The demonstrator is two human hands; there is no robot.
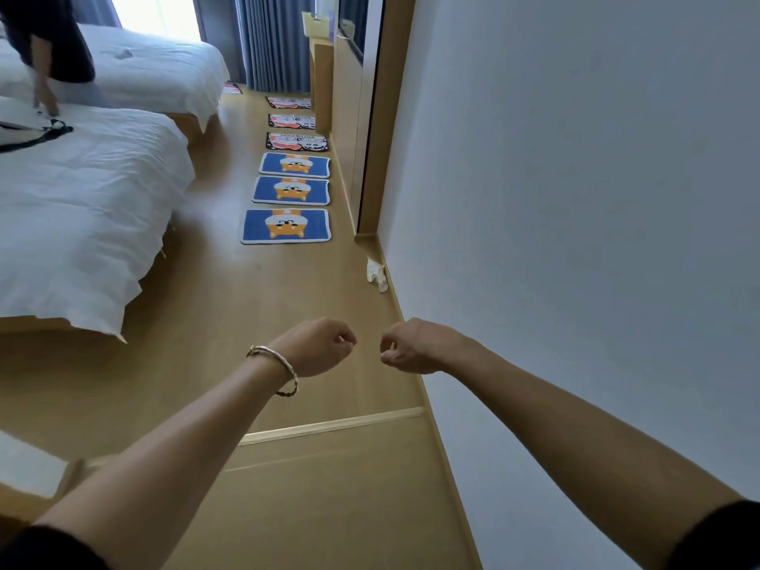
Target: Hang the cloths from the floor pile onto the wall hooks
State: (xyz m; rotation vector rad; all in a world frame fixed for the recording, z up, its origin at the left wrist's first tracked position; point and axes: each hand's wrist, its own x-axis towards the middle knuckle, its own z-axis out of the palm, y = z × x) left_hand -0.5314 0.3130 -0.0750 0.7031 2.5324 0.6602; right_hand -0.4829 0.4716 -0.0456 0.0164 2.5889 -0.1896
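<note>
Reaching forward at the bottom of the frame, two bare forearms stretch out over the wooden floor [185, 343], with the left hand [316, 347] and right hand [411, 345] close together at lower centre, not touching. Fingers on both curl in toward the palm, thumb near the index. Nothing shows in either, so probably poised for a grab, not carrying. A braided bracelet [286, 362] sits on the left wrist. The plain wall [575, 199] fills the right half of the frame; no hooks are in view, so the hanging spot can't be located. Above the hands, mid-frame against the baseboard, a small crumpled white cloth [377, 275] lies on the floor. It is likely the task's pile, dropped at the wall foot for easy reach, but that can't be confirmed. Farther up at centre runs a row of flat mats, blue dog mats [286, 226] then red-and-black mats [297, 141], laid out along the wall line. White beds [82, 199] fill the left side. At upper left, another person's hand [46, 98] rests on the bedding. Curtains [275, 43] hang at the top.
</note>
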